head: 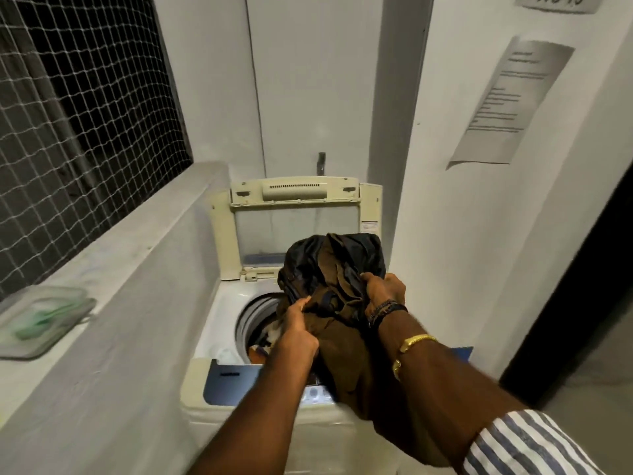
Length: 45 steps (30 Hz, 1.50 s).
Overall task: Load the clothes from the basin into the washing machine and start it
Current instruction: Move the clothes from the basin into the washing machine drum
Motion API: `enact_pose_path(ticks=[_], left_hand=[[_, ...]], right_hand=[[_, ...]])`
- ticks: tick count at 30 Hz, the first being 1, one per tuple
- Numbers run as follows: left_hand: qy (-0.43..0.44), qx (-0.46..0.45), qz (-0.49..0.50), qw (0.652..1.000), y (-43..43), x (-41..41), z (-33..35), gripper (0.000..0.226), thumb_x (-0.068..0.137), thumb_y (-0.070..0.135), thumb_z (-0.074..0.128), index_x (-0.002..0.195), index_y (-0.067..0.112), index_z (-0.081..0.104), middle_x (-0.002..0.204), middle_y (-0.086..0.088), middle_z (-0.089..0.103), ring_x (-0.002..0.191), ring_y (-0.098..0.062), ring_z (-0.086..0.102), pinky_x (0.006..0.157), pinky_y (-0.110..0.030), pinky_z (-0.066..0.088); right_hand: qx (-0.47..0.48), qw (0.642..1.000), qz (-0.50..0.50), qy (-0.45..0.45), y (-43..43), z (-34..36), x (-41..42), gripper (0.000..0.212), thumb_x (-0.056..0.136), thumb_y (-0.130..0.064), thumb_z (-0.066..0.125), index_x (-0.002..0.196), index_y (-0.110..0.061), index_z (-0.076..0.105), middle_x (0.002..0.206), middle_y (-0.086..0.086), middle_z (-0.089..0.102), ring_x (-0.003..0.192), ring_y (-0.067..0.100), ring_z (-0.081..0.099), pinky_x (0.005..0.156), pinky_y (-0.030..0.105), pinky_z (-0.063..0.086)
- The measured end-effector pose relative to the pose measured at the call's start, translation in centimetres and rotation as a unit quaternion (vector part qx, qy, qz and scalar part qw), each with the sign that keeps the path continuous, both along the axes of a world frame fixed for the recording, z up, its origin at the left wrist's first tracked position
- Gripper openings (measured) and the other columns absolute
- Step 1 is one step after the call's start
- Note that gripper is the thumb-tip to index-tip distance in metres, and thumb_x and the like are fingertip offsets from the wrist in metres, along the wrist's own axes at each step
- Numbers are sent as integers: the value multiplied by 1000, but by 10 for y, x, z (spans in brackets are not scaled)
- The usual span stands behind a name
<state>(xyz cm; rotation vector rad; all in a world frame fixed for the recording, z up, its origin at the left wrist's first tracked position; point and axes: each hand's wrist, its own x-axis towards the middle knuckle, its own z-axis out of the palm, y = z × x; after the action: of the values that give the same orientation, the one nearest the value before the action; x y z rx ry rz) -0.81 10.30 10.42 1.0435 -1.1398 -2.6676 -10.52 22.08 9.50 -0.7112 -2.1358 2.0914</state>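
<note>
Head view looks down on the washing machine (222,323), which stands against the white wall with its lid (294,193) tipped up at the back and the drum (255,313) open.

I hold a bundle of clothes (329,269), dark brown and black cloth crumpled together, above the machine's top, over the right part of the drum opening. The bundle's lower end hangs down past the front edge of the machine, across the right part of the control panel (233,382).

My left hand (296,332) grips a fold of the brown cloth on the bundle's near left side, fingers curled into it. My right hand (383,289) clutches the bundle on its right side, fingers closed round the dark cloth. That wrist wears dark beaded bands (387,308) and a gold bangle (416,341), and a blue-and-white striped sleeve (524,443) shows further up the arm.

Inside the drum lie some clothes already (270,337), white and orange pieces showing beneath the bundle.

Left of the machine runs a grey ledge (120,269) with a clear lidded box (44,320) resting on it, and a netted window (85,97) above that. On the wall to the machine's right hangs a printed paper notice (507,101), too blurred to read.
</note>
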Motion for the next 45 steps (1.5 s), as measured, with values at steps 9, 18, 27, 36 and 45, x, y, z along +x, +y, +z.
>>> enact_pose_path(ticks=[9,18,27,36,45], left_hand=[[-54,67,90,992,-41,22,-16,24,98,10,56,121,9,50,113,-19,56,62,-31,50,71,-44,48],[-152,3,7,988,-112,-98,-191,67,66,40,79,124,9,64,117,-20,68,95,-39,70,66,-48,60],[-134,-344,-334,867,-57,-48,-92,87,67,32,89,138,1,49,133,-18,59,120,-32,57,109,-43,44],[-144,-487,-296,809,-59,-73,-128,56,64,48,70,111,21,57,109,-7,64,103,-31,64,89,-37,55],[-116,-396,-153,898,-100,-94,-60,36,93,9,64,129,9,60,132,-12,58,123,-30,54,107,-37,42]], right_hand=[[146,981,108,-72,-54,-77,-40,41,74,-42,83,95,-9,71,103,14,73,98,38,68,92,49,58],[143,969,192,-68,-70,-60,-31,31,98,-17,59,126,-9,69,132,13,66,124,30,61,100,33,52],[172,952,249,-45,-81,-83,-34,34,97,-8,62,129,-1,65,139,16,61,129,34,56,104,32,44],[141,972,187,-6,-67,-82,-36,14,89,-14,68,99,-17,77,113,8,74,108,32,65,106,44,50],[155,946,267,95,-79,-53,-39,14,88,-30,75,99,-21,77,99,-4,74,97,17,66,99,39,54]])
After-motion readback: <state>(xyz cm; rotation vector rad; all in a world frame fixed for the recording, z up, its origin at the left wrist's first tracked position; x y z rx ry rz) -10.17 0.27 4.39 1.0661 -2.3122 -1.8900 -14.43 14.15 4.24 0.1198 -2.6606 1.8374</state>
